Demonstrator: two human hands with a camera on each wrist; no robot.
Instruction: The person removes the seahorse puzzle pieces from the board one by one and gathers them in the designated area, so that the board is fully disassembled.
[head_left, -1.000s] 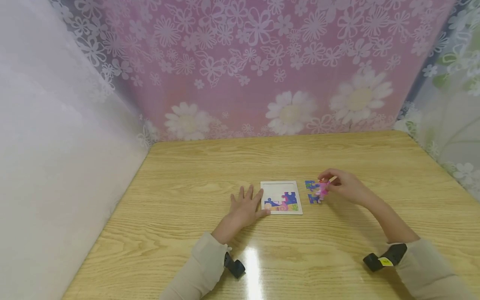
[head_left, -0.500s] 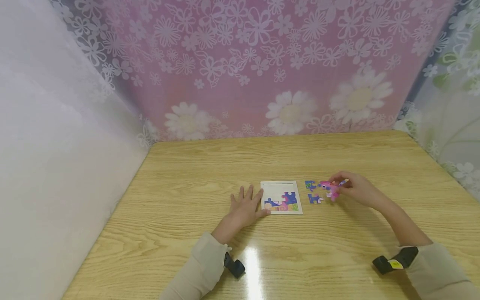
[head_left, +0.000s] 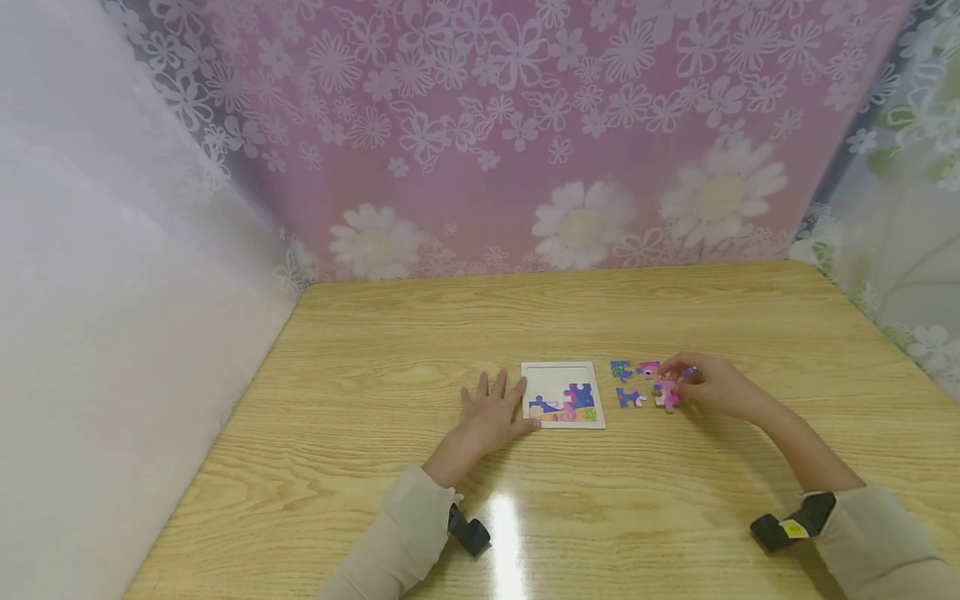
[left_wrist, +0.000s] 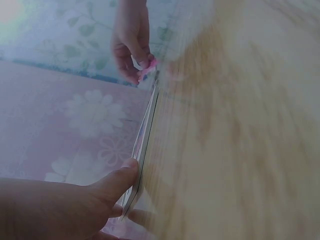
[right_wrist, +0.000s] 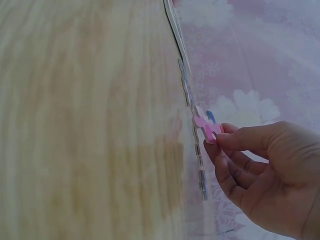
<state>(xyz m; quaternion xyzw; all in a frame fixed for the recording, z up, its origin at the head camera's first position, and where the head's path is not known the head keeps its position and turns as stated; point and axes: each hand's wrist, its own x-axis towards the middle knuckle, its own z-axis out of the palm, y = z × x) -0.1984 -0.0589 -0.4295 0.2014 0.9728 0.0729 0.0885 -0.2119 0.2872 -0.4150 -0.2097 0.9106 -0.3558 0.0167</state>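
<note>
My left hand (head_left: 489, 417) lies spread at the left edge of a square white puzzle tray (head_left: 555, 367). Its thumb rests on the tray's border, as the left wrist view also shows. Joined pieces with blue, pink and orange print (head_left: 566, 408) fill the tray's lower part. To the right of the tray, my right hand (head_left: 708, 387) pinches a pink puzzle piece (right_wrist: 205, 126) between thumb and fingertips, just above the table. Near it lie a pink piece with a printed eye (head_left: 648, 370) and two blue pieces, one farther back (head_left: 620, 369) and one nearer (head_left: 628, 398).
A bluish piece (head_left: 689, 372) shows partly behind the right fingers. The wood-grain table (head_left: 420, 333) carries the tray and loose pieces. A pink flowered curtain (head_left: 480, 167) hangs behind the table, with a white wall-like sheet (head_left: 150, 292) on the left.
My right hand has moved rightward and slightly nearer with the pink piece, uncovering the loose pieces. The held piece now appears apart from the pink one with the eye. My left hand stays put.
</note>
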